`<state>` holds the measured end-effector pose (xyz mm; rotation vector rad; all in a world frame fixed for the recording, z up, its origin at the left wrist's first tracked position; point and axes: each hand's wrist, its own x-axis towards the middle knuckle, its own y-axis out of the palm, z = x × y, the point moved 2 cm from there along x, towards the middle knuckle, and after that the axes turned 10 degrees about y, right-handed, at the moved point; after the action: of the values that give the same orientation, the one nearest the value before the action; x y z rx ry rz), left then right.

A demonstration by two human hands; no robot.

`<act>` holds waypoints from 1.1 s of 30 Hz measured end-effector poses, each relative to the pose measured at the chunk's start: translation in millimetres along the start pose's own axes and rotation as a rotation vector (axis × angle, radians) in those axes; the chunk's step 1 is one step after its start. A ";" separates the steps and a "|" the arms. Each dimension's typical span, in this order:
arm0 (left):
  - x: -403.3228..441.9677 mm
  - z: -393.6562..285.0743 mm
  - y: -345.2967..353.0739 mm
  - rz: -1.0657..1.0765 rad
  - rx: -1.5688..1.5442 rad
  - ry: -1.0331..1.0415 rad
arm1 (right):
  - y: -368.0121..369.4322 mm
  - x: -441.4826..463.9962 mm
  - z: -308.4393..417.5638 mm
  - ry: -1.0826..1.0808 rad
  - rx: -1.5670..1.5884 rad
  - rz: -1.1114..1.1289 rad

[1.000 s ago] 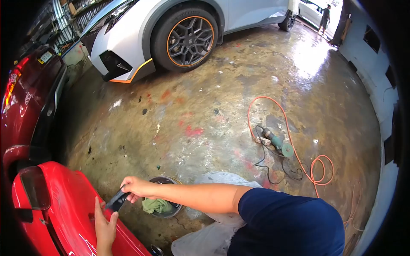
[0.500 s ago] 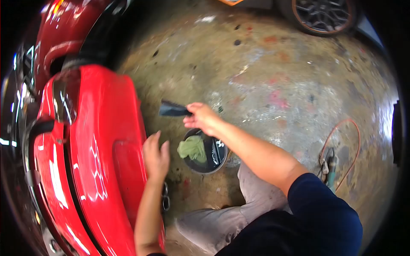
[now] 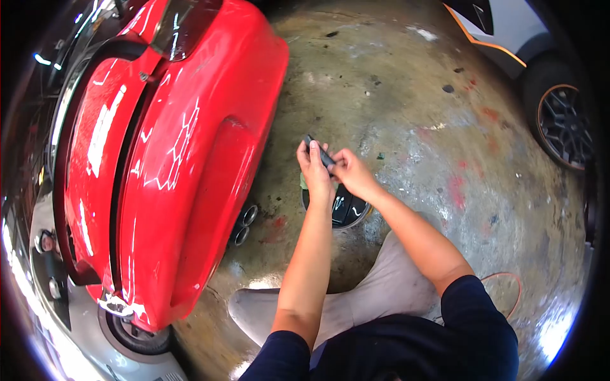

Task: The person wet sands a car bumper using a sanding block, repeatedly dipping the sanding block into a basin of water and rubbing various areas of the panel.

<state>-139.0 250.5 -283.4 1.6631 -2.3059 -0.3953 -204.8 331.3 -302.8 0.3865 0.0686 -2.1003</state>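
In front of me both hands meet on a folded dark grey sheet (image 3: 321, 154) that looks like sandpaper. My left hand (image 3: 316, 170) is closed around it, the thumb lying along its face. Fingers of my right hand (image 3: 353, 174) pinch its lower right end. Beneath the hands stands a dark bucket (image 3: 348, 227), partly covered by my left wrist. Only a scrap of green cloth (image 3: 304, 183) shows at its left side. To the left is a glossy red car bumper (image 3: 222, 159), apart from both hands.
Twin exhaust tips (image 3: 243, 223) stick out under the red bumper. At the upper right is another car's wheel (image 3: 564, 126). An orange hose (image 3: 518, 289) lies on the stained concrete floor (image 3: 406, 127) at my right. A grey car (image 3: 130, 362) stands lower left.
My left hand has come away from beside the bumper and taken hold of the sheet with the right. The sheet is now folded narrower. The view has shifted, with the bumper further right.
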 end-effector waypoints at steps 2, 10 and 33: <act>2.7 -8.6 -15.2 -0.043 0.016 -0.028 | 4.5 -1.0 -8.6 -0.118 -0.163 0.067; -32.8 45.2 -108.4 0.600 1.066 0.080 | -29.4 11.6 -32.1 -0.072 -0.519 -0.411; 35.6 -49.5 -40.2 -0.300 -0.078 0.100 | -16.6 26.2 -64.2 -0.077 -0.887 -0.343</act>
<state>-96.2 201.4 -250.4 1.9462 -1.9487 -0.4451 -215.7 331.5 -373.3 -0.2625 1.0367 -2.1680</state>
